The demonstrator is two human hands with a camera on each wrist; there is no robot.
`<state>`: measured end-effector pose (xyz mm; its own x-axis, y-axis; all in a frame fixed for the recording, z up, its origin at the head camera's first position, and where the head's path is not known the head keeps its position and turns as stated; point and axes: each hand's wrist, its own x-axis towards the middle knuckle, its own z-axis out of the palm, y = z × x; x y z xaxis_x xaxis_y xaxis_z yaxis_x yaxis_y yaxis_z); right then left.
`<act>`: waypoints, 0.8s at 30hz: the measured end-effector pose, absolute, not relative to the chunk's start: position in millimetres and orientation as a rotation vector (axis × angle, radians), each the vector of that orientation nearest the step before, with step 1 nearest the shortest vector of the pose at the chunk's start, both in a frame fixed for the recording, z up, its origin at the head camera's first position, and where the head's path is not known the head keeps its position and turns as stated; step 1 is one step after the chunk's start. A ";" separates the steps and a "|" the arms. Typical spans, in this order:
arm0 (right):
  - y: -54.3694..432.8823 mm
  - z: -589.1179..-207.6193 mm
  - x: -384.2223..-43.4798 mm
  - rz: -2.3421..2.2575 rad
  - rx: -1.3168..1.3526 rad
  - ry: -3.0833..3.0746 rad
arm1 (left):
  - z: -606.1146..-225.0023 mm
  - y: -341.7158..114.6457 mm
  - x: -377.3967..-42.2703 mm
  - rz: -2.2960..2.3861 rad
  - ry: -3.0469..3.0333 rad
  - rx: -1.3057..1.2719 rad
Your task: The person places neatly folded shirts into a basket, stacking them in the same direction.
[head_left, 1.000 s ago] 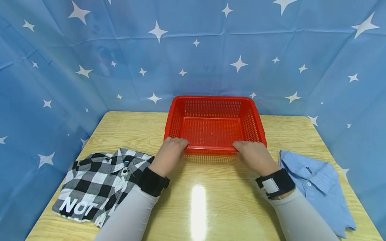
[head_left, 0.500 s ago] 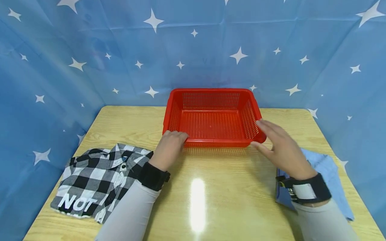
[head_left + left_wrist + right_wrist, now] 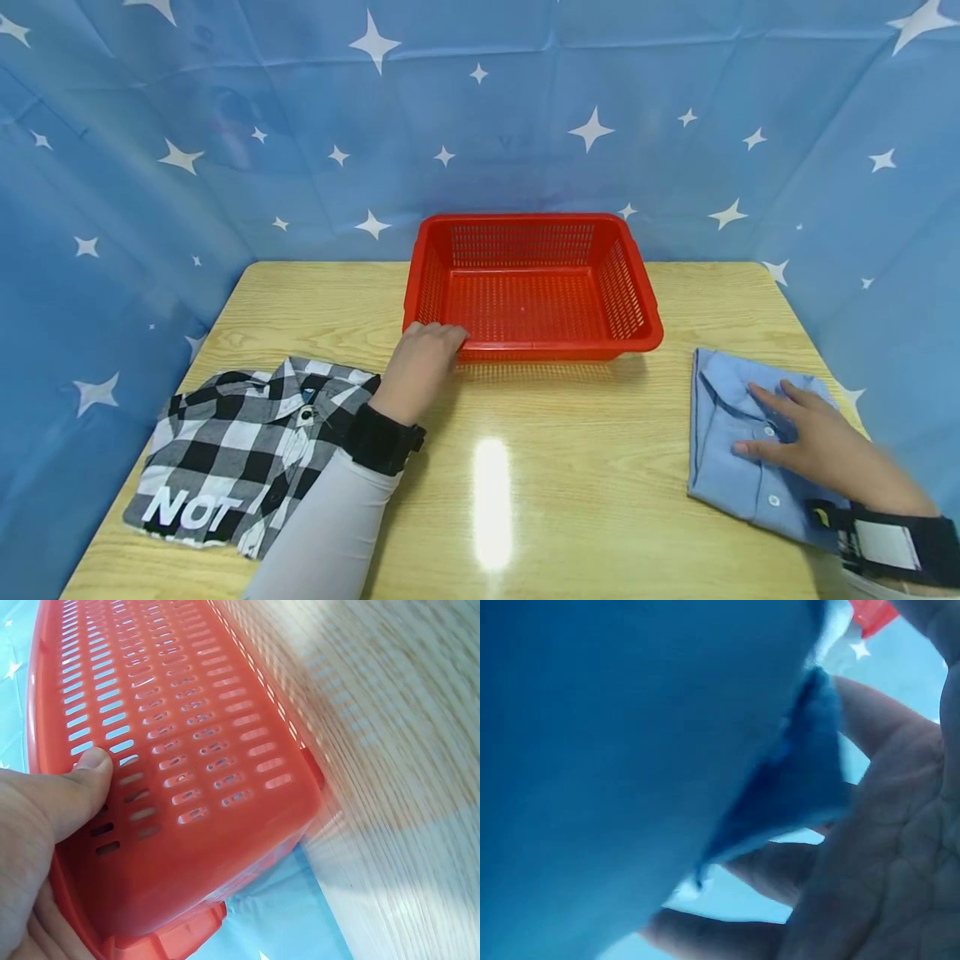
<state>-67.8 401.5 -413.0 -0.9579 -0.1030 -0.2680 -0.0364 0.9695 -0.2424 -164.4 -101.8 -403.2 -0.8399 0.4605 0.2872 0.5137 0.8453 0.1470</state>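
Tabletop: right hand (image 3: 825, 454) left red basket (image 3: 532, 346), flat on blue shirt (image 3: 738, 467); left fingers (image 3: 438, 335) grip rim.

left hand (image 3: 420, 364): fingers curled, thumb pressing | right hand (image 3: 828, 450): fingers spread, palm down

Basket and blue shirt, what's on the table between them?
Nothing: bare wooden table lies between the basket and the blue shirt, seen in the head view.

Black-and-white plaid shirt (image 3: 240, 454), wooden table (image 3: 525, 467), starry blue backdrop (image 3: 300, 125)
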 end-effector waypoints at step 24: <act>348.0 -424.9 -51.4 -0.352 -0.157 2.786 | -407.5 -101.4 -164.6 -0.341 -2.775 -0.710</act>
